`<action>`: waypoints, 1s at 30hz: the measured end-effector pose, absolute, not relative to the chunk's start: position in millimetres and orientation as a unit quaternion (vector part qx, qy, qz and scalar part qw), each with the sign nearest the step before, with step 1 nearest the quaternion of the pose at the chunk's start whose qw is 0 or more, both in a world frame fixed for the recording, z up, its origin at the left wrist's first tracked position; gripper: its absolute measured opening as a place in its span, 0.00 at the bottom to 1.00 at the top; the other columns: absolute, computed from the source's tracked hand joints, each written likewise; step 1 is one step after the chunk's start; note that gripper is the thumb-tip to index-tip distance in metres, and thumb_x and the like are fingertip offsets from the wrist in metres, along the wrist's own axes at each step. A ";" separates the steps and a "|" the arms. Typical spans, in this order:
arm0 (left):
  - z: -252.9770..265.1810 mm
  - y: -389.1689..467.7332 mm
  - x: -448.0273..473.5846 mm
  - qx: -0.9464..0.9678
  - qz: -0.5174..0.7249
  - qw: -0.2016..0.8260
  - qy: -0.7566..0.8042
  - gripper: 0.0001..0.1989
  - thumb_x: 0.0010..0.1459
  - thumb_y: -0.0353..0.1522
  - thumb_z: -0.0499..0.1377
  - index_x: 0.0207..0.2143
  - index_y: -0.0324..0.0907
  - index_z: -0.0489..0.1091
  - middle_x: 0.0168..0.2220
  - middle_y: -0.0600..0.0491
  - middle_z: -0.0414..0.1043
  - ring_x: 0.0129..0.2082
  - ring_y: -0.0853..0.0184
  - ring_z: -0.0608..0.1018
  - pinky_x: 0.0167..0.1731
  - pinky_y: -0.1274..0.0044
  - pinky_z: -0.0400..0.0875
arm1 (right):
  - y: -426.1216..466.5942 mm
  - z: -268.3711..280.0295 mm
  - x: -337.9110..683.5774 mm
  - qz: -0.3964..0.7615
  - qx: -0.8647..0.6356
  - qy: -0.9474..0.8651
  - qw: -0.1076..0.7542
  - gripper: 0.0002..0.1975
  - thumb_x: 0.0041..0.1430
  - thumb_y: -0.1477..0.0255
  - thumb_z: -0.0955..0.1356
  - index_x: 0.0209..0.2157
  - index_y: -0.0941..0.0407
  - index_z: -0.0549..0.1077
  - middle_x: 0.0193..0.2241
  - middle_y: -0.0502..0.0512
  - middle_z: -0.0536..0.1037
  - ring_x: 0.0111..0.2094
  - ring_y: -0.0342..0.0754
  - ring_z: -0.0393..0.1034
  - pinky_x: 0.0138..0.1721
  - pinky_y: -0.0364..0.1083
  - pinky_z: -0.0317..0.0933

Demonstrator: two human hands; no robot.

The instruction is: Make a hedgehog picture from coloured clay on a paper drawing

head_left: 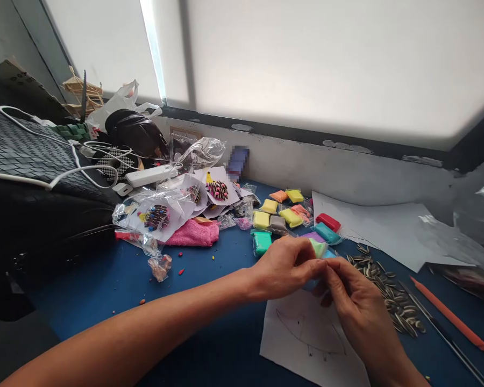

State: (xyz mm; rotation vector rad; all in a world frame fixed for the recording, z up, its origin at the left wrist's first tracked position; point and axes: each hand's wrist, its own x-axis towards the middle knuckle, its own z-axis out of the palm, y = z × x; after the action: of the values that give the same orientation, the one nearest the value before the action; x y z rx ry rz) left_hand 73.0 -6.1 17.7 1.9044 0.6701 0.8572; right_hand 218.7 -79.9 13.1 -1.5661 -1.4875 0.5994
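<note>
My left hand [286,266] and my right hand [355,298] meet fingertip to fingertip, both closed in a pinch. Between and below the fingers shows part of a light blue clay packet [311,284], mostly hidden by them. Under my hands lies a white paper [282,349] with a pencil outline of a rounded animal with short legs. Beyond the hands are wrapped clay packets, among them a green one [262,243], a yellow one [291,217] and a red one [328,221]. Striped sunflower seeds [399,312] are heaped beside my right hand.
An orange stick-like tool [449,314] and a dark pen [443,336] lie at right. White sheets [371,220] rest by the wall. Seed-covered hedgehog pictures [218,189], a pink cloth [191,233], a white power strip [151,175] and a black bag [44,215] occupy the left.
</note>
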 end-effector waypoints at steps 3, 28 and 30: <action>13.4 -2.5 74.1 0.772 0.344 0.458 0.275 0.15 0.60 0.40 0.59 0.27 0.40 0.62 0.23 0.59 0.63 0.23 0.75 0.64 0.22 0.82 0.58 | -79.5 12.4 219.0 0.231 -0.627 -0.607 0.429 0.15 0.62 0.55 0.63 0.34 0.51 0.72 0.22 0.50 0.71 0.23 0.46 0.65 0.25 0.45 0.62; 16.3 1.3 69.5 0.850 0.294 0.339 0.277 0.07 0.54 0.24 0.55 0.24 0.40 0.63 0.27 0.55 0.68 0.27 0.72 0.68 0.26 0.81 0.59 | -77.4 14.6 222.2 0.216 -0.629 -0.661 0.348 0.14 0.59 0.57 0.64 0.30 0.52 0.73 0.19 0.47 0.69 0.20 0.43 0.59 0.22 0.42 0.56; 15.4 1.6 71.0 0.851 0.294 0.336 0.276 0.07 0.54 0.24 0.55 0.24 0.40 0.61 0.27 0.55 0.67 0.27 0.71 0.67 0.27 0.80 0.60 | -76.9 15.8 221.6 0.211 -0.633 -0.660 0.345 0.14 0.59 0.58 0.63 0.29 0.52 0.72 0.19 0.47 0.70 0.20 0.43 0.61 0.21 0.42 0.56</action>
State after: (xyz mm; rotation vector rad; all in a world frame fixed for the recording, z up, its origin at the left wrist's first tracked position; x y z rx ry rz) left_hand 71.0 1.6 15.4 2.2196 0.7192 0.7672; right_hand 221.6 -76.9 15.8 -1.6425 -1.7145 0.5471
